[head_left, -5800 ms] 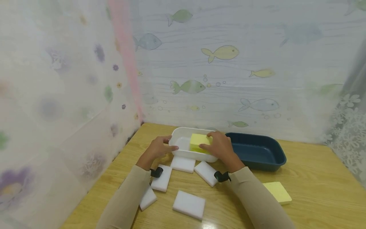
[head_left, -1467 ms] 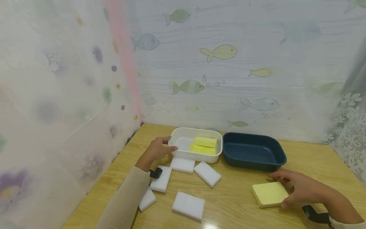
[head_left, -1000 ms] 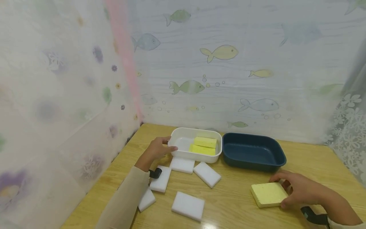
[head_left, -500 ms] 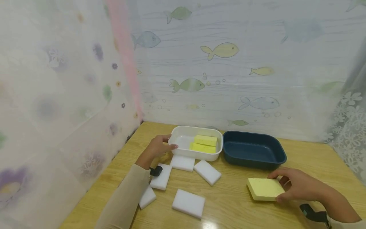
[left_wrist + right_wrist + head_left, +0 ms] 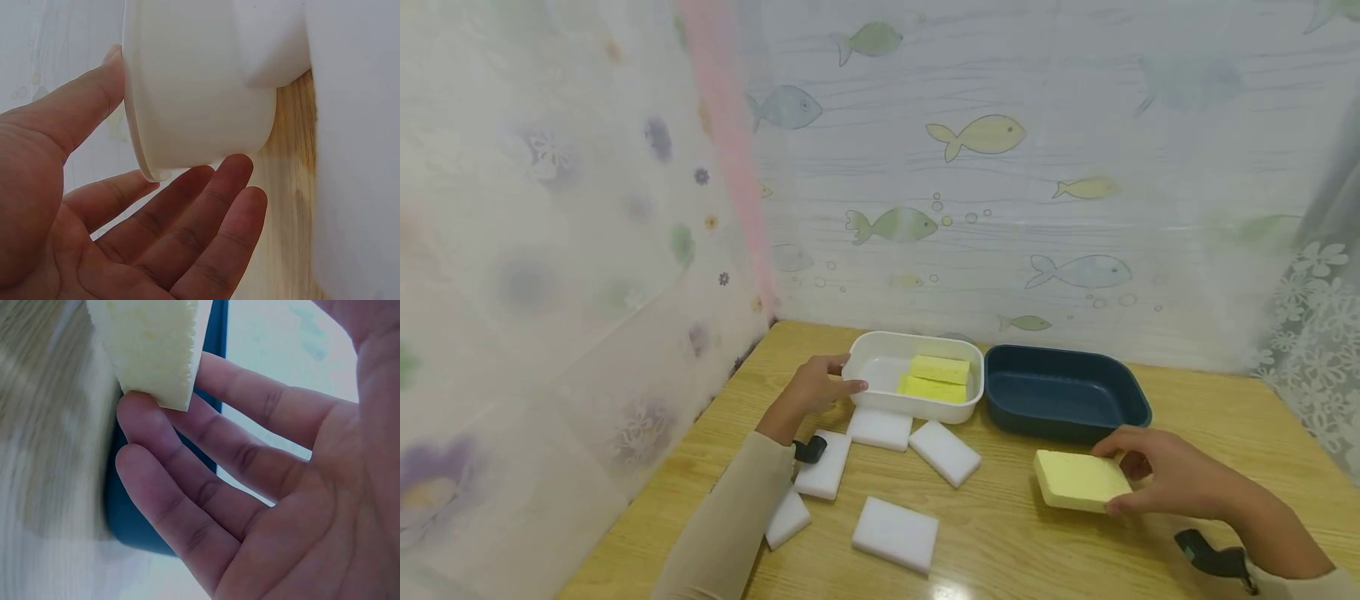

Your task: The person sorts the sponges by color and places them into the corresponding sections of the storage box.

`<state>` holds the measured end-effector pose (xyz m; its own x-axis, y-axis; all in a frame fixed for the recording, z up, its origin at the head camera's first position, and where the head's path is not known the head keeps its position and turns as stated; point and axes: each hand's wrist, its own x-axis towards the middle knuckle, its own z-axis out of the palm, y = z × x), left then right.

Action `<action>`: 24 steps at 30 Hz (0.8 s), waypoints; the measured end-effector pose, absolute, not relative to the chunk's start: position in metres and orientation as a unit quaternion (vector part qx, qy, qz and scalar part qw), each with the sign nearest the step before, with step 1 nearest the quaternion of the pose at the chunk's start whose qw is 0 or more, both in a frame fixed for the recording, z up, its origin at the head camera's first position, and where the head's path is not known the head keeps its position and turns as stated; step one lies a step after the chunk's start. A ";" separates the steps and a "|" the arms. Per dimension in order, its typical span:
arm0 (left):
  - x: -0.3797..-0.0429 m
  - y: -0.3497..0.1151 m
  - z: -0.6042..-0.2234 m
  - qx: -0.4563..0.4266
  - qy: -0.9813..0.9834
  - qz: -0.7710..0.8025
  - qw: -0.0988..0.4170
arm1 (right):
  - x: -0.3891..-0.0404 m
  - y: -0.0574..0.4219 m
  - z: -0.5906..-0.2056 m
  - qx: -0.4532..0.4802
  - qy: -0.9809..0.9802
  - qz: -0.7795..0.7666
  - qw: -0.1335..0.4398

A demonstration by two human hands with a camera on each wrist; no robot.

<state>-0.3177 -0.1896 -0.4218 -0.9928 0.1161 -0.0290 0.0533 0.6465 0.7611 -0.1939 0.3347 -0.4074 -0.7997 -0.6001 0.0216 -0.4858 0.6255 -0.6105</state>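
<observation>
My right hand (image 5: 1172, 475) pinches a pale yellow sponge (image 5: 1081, 481) by its right end, above the table in front of the navy tub. In the right wrist view, fingertips (image 5: 147, 415) press the end of the porous sponge (image 5: 147, 344). My left hand (image 5: 811, 389) rests against the left end of a white tub (image 5: 917, 407), thumb at its front wall. The left wrist view shows the thumb tip on the rim and relaxed fingers by the outer wall (image 5: 194, 94). Two yellow sponges (image 5: 940, 369) lie inside the white tub, on its right side.
A navy tub (image 5: 1063, 427) stands right beside the white one, with nothing in it. Several white sponges lie on the wooden table (image 5: 1000, 558), one (image 5: 896, 534) near the front, another (image 5: 945, 452) before the white tub. A patterned curtain (image 5: 1000, 208) hangs behind.
My right hand left the white tub, took hold of the yellow sponge on the right, and has lifted it slightly leftward, tilting it. My left hand has stayed at the white tub.
</observation>
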 end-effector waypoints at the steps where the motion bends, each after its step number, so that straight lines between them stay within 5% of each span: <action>1: -0.318 -0.190 -0.422 0.047 0.906 0.418 0.037 | -0.194 0.333 -0.406 -0.304 0.898 -0.305 0.088; 24: -0.315 -0.189 -0.420 0.050 0.911 0.408 0.034 | -0.221 0.289 -0.378 -0.321 0.900 -0.294 0.039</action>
